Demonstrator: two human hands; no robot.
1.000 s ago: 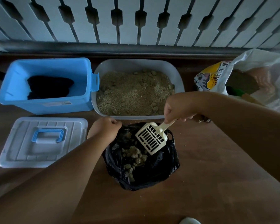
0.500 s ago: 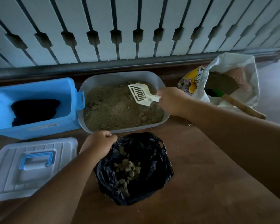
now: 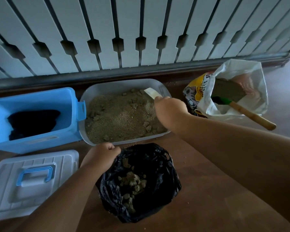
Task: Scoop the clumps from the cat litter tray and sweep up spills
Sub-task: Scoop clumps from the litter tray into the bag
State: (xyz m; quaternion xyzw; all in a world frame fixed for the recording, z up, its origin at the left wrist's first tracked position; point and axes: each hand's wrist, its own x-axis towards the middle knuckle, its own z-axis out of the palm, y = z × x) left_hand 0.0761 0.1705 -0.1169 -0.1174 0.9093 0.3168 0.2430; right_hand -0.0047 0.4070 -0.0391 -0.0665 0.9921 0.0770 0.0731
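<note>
A grey litter tray (image 3: 97,91) full of sandy litter stands on the floor by the wall, with clumps (image 3: 147,126) near its right side and back. My right hand (image 3: 170,106) grips the white scoop (image 3: 151,93), whose head is at the tray's back right corner. In front of the tray sits a black bag (image 3: 157,166) holding several clumps (image 3: 132,181). My left hand (image 3: 101,154) grips the bag's left rim.
A blue bin (image 3: 40,136) with something dark inside stands left of the tray, its white lid (image 3: 10,190) lying in front. At the right are a yellow litter bag (image 3: 196,91) and a white bag (image 3: 238,69) holding a wooden-handled brush (image 3: 248,114). Litter grains (image 3: 184,158) dot the floor.
My right hand carried the scoop from over the black bag into the tray, then on to the tray's back right corner. My left hand stayed on the bag's rim.
</note>
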